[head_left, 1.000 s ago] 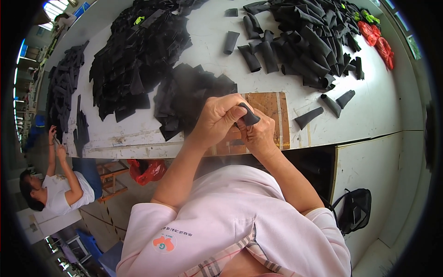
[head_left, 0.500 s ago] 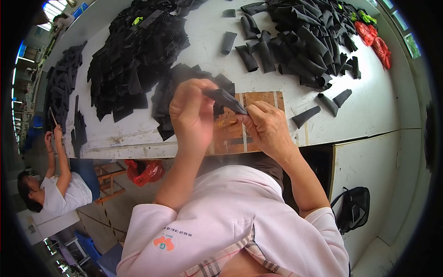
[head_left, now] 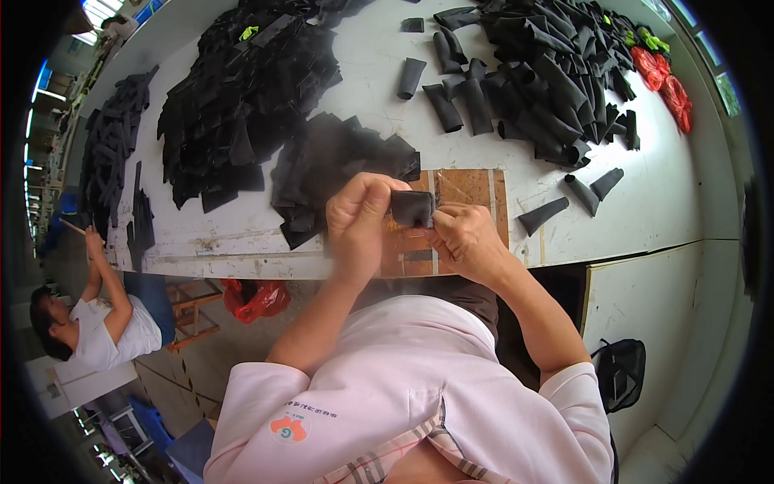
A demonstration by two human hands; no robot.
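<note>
A small black fabric piece (head_left: 412, 208) is stretched between my two hands, above a brown board (head_left: 472, 189) at the table's near edge. My left hand (head_left: 360, 211) pinches its left side, thumb along the edge. The fingers of my right hand (head_left: 466, 234) are curled closed on its right side. Just beyond my left hand lies a pile of flat black fabric pieces (head_left: 339, 161). To the right of the board rest a few loose black fabric tubes (head_left: 543, 216), and a large heap of such tubes (head_left: 556, 89) sits farther back.
A bigger pile of flat black pieces (head_left: 234, 121) covers the table's left part. Red plastic bags (head_left: 663, 85) lie at the back right, and another red bag (head_left: 254, 298) is below the table. A co-worker (head_left: 113, 323) works at the left. A black bag (head_left: 621, 371) hangs at the right.
Both hands have come down slightly nearer me, the left hand also moving right toward the other. The fabric piece has turned from a slanted, folded strip to a flatter, squarish face.
</note>
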